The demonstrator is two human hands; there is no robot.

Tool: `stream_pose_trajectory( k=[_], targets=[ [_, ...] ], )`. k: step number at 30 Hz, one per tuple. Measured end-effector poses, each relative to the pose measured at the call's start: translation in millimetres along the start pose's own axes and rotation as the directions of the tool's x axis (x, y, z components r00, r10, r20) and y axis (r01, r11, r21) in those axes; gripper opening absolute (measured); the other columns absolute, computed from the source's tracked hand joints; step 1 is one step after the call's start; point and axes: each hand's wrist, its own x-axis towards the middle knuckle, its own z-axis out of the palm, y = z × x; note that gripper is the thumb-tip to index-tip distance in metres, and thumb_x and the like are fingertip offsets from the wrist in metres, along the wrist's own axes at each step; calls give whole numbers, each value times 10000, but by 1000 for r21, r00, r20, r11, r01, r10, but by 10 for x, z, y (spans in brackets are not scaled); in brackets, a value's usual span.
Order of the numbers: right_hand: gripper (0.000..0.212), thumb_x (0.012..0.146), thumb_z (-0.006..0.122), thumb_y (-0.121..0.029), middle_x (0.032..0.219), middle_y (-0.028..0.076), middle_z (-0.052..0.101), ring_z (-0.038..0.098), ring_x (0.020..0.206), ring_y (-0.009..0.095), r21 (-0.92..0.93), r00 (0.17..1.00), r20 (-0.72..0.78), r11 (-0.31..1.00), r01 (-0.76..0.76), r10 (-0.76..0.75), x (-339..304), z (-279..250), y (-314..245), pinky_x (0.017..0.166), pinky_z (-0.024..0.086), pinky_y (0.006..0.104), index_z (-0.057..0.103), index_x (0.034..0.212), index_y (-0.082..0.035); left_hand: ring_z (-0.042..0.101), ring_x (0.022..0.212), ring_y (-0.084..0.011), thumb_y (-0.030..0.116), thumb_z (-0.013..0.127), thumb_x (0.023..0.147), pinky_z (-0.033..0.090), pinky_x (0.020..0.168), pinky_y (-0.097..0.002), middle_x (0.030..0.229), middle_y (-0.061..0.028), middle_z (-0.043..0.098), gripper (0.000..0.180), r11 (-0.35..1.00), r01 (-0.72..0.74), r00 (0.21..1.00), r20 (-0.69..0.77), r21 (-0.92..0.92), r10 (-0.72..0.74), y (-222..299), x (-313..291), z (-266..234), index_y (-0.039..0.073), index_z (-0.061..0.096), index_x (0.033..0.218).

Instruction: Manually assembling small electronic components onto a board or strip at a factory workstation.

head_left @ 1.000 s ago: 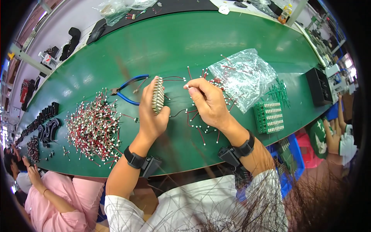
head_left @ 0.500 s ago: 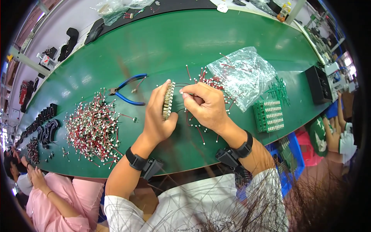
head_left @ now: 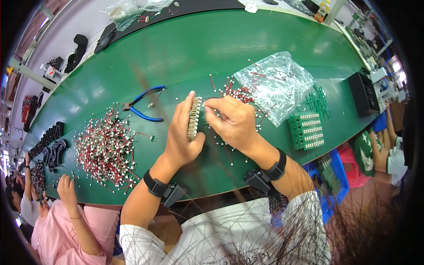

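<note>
My left hand (head_left: 176,137) grips a narrow circuit board panel (head_left: 194,118) stood on edge, its row of small pale connectors facing right. Close beside it, my right hand (head_left: 234,121) has thumb and forefinger pinched together at the panel's upper part. What sits between those fingertips is too small to make out; a thin dark wire (head_left: 210,98) runs from the panel's top toward the hand. Behind my right hand lies a loose heap of short red-and-black wire leads (head_left: 240,93) with white plugs, partly covered by the hand.
Left of my hands are blue-handled cutters (head_left: 148,118) and a big pile of wired connectors (head_left: 106,150). To the right lie a clear plastic bag (head_left: 278,84), green strips (head_left: 318,104), stacked green boards (head_left: 307,131) and a black box (head_left: 363,95). A co-worker's hand (head_left: 66,190) is at the left table edge.
My right fingertips have shifted slightly left, nearer the panel, and the small white end seen at them is now hidden. A co-worker's hand has risen from the lap toward the table.
</note>
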Motion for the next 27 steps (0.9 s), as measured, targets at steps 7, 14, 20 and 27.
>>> stream_pose_trajectory(
  k=[7, 14, 20, 27],
  targets=[
    [94, 763, 713, -50, 594, 33, 539, 467, 444, 122, 11, 1000, -8, 1000, -12, 12, -4, 23, 8, 421, 365, 286, 695, 854, -63, 506, 1147, -430, -41, 513, 637, 397, 1024, -409, 1273, -295, 478, 826, 999, -38, 999, 36, -11, 39, -6, -3, 16, -98, 295, 1432],
    [95, 753, 705, -25, 590, 29, 535, 448, 427, 115, 37, 1000, -13, 999, 24, -23, 17, 18, -3, 407, 346, 282, 683, 840, -58, 520, 1161, -375, -54, 500, 647, 393, 1023, -380, 1281, -251, 489, 841, 998, 14, 1000, 26, -58, -12, 17, -25, 11, -71, 286, 1460],
    [102, 750, 702, -15, 592, 29, 535, 448, 425, 115, 57, 999, -22, 998, 42, -41, 9, 25, 8, 404, 342, 280, 681, 841, -55, 517, 1173, -374, -54, 501, 650, 388, 1029, -378, 1288, -251, 485, 836, 998, 29, 999, 36, -64, -27, 13, -23, 2, -73, 288, 1458],
    [95, 761, 704, -30, 618, 47, 575, 487, 439, 119, 27, 999, -5, 999, 38, -38, -1, 26, 23, 413, 373, 282, 688, 851, -56, 484, 1209, -428, -41, 518, 656, 384, 1048, -410, 1319, -291, 452, 828, 998, -46, 996, 84, 41, 42, -7, 1, -28, -83, 284, 1449]
  ],
)
